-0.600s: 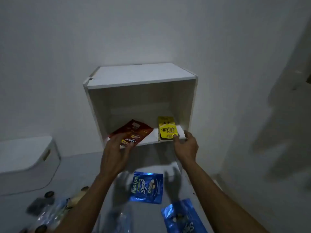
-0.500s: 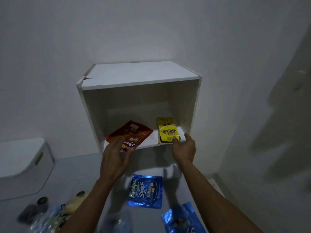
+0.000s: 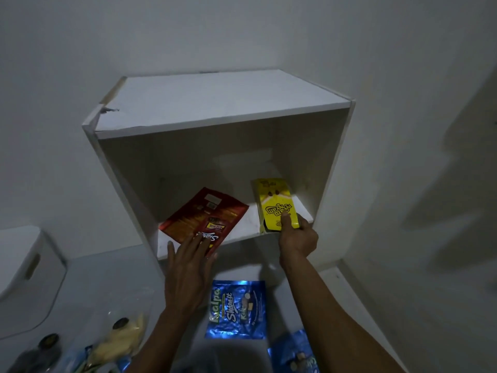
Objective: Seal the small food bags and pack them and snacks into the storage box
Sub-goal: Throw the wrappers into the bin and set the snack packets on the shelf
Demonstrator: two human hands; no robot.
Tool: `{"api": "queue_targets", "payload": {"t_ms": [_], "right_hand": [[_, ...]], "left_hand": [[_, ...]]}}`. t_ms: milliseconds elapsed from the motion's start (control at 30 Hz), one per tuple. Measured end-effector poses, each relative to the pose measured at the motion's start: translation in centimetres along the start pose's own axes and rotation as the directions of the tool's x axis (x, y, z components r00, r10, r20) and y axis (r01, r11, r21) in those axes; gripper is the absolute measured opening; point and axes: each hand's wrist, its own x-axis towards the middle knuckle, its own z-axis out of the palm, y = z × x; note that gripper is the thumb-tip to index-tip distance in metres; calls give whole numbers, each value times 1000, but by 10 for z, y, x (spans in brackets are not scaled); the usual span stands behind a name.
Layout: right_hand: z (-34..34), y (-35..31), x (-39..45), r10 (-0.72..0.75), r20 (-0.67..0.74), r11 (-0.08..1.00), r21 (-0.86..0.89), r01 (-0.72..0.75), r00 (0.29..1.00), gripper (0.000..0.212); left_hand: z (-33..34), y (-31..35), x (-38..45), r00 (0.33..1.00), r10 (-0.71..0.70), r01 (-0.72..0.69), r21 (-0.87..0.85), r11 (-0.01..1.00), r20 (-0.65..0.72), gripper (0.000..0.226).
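Two bare forearms reach up from six o'clock toward the storage box (image 3: pixel 215 103), a white open-fronted cube of matte board with a chipped top corner at ten o'clock. The left hand (image 3: pixel 189 267) lies flat, fingers straight and spread, fingertips pressing the near edge of the red snack packet (image 3: pixel 204 219), a glossy flat pouch lying askew on the box floor and overhanging its front lip. The right hand (image 3: pixel 297 238) curls at the box's four o'clock corner, thumb on top pinching the near end of the yellow snack packet (image 3: pixel 277 208), a shiny rectangular pouch lying lengthwise inside. Below the hands, at six o'clock, a crinkled blue foil packet (image 3: pixel 236 309) lies flat on the grey surface; a second blue packet (image 3: pixel 295 354) sits at five o'clock. Clear small food bags (image 3: pixel 118 337) with pale contents lie at seven o'clock, blurred. A white rounded lidded bin (image 3: pixel 29 267) stands at nine o'clock.
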Motion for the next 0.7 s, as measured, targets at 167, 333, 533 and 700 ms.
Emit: {"api": "queue_targets", "payload": {"t_ms": [167, 333, 533, 700], "right_hand": [[-5, 2, -4, 107, -52, 985, 140, -99, 993, 30], [-17, -8, -11, 137, -57, 956, 269, -117, 989, 14], [-58, -17, -15, -109, -6, 972, 207, 108, 994, 17], [-110, -19, -14, -330, 26, 940, 106, 326, 944, 17]], "left_hand": [[4, -6, -5, 999, 3, -4, -33, 999, -47, 44], [-5, 15, -8, 992, -47, 33, -115, 993, -117, 33], [-25, 54, -16, 970, -194, 139, -321, 937, -146, 38], [-55, 111, -29, 946, -235, 87, -522, 849, -225, 33]]}}
